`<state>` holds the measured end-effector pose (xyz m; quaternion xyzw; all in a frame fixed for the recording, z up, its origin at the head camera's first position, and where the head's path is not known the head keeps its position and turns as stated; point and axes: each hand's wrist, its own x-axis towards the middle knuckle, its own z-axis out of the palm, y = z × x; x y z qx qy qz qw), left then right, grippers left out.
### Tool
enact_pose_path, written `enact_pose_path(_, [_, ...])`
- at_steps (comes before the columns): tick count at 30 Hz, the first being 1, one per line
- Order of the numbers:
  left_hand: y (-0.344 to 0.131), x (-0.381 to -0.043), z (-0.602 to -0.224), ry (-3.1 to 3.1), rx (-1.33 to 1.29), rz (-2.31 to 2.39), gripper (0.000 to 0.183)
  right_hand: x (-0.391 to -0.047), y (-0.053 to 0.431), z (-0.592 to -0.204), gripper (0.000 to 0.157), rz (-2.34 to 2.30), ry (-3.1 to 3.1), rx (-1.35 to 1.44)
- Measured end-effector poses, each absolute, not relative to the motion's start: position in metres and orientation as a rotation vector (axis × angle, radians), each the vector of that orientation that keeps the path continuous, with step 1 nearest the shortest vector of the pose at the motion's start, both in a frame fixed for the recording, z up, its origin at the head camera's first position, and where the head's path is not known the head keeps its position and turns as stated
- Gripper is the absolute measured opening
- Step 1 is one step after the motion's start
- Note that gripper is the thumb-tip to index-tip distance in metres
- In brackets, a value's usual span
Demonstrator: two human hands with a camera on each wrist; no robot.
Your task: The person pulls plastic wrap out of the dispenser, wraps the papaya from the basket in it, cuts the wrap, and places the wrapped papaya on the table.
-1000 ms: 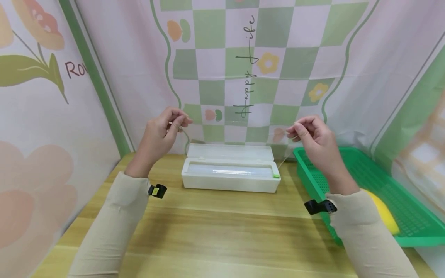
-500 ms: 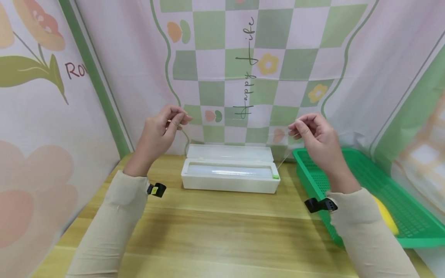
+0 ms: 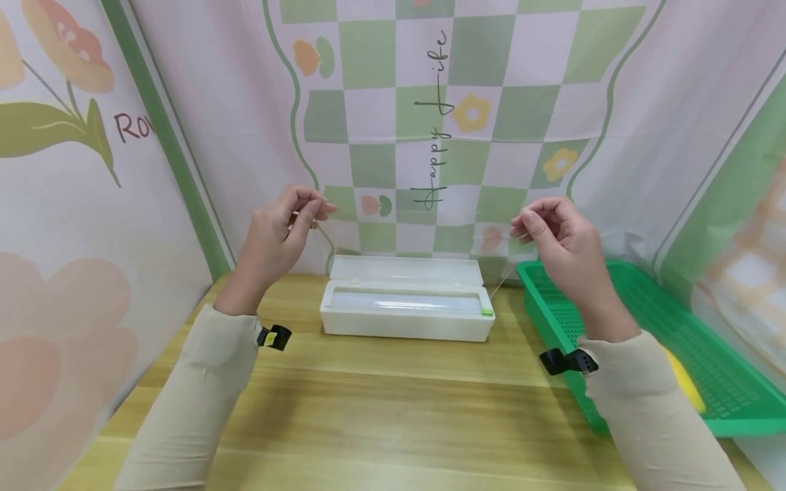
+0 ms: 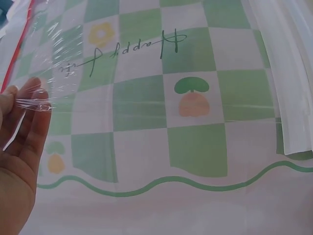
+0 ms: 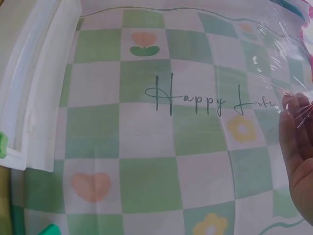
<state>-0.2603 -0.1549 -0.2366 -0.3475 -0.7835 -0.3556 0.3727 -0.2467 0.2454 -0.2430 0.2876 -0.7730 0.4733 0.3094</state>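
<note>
A sheet of clear plastic wrap (image 4: 132, 105) stretches up from a long white dispenser box (image 3: 405, 325) whose lid stands raised at the back. My left hand (image 3: 279, 228) pinches one upper corner of the film between thumb and fingers; creases gather there in the left wrist view. The opposite corner is pinched by my right hand (image 3: 561, 245), with shiny wrinkles at the fingertips in the right wrist view. Both hands are held above the box, one to each side. The wrap roll (image 3: 405, 301) lies inside the box, and a small green slider (image 3: 487, 312) sits at its right end.
A green plastic basket (image 3: 715, 426) stands on the right, partly under my right forearm, with a yellow object (image 3: 686, 382) in it. The box rests on a wooden table (image 3: 393, 423). A checked, printed cloth (image 3: 424, 109) hangs close behind.
Both hands keep their pinch on the plastic wrap and have barely moved. The left hand has shifted slightly left, while the right has risen a little. The box stays put.
</note>
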Motion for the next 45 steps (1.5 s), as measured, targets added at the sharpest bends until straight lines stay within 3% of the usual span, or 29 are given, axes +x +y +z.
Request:
enact_pose_path(36, [-0.159, -0.254, -0.234, -1.97, -0.955, -0.928, 0.013, -0.24, 0.251, -0.238, 0.012, 1.295, -2.021, 0.824])
enact_pose_path(45, [-0.162, -0.237, -0.242, -1.989, -1.002, -0.907, 0.01, -0.229, 0.261, -0.246, 0.009, 1.361, -1.952, 1.055])
